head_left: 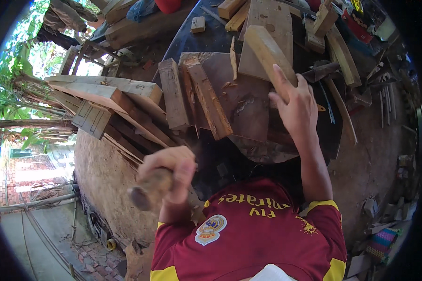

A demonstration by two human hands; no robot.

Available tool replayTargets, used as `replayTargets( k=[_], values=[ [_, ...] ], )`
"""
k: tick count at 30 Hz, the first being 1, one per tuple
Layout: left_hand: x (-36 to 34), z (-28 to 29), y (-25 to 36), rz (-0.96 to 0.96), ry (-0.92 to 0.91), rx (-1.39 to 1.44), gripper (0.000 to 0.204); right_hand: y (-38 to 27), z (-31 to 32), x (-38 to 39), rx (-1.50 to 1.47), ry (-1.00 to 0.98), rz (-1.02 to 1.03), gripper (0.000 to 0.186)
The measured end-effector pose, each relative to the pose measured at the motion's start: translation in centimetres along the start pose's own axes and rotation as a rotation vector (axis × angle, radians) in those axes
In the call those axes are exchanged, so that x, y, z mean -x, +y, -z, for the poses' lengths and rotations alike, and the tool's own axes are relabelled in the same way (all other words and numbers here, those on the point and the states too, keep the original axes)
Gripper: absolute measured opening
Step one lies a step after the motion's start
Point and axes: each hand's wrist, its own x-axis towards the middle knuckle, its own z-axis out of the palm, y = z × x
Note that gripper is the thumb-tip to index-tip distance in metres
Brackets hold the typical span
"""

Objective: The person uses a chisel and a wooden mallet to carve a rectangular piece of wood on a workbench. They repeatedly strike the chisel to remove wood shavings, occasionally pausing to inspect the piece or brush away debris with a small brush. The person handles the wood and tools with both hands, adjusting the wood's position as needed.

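Observation:
My left hand [169,175] is low at centre-left, wrapped round a short, rounded wooden piece [150,189], blurred, with a dark end toward me. My right hand [295,100] grips a pale rectangular wooden bar [262,47], tilted over the worktop. Beneath and beside it lie a wide plank [272,18] and a brown board [248,107] with wood chips. Two rough timber pieces [173,93] [206,96] lie side by side left of centre, with a thin reddish strip between them. A thin splinter of wood [233,58] lies above them.
Long pale beams [103,89] stand at the left. Offcuts and blocks [198,25] are on the blue surface [192,42] at the back. Curved strips [342,56] lie at the right. Scrap wood and a woven striped item [380,243] are on the floor at lower right.

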Motion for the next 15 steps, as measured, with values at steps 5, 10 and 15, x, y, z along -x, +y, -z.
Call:
replayTargets(
  k=[5, 10, 15],
  values=[
    [2.5, -1.9, -1.9, 0.163, -0.128, 0.090, 0.022, -1.2, 0.7, 0.1, 0.085, 0.138, 0.192, 0.043],
    [2.9, -4.0, -2.8, 0.217, -0.127, 0.269, 0.038, -2.3, 2.1, 5.5, -0.905, -0.244, 0.481, 0.042],
    [2.9, -4.6, -3.5, 0.449, -0.099, 0.438, 0.042, -3.1, 1.8, 10.5, -1.102, -0.458, 0.242, 0.023]
  ],
)
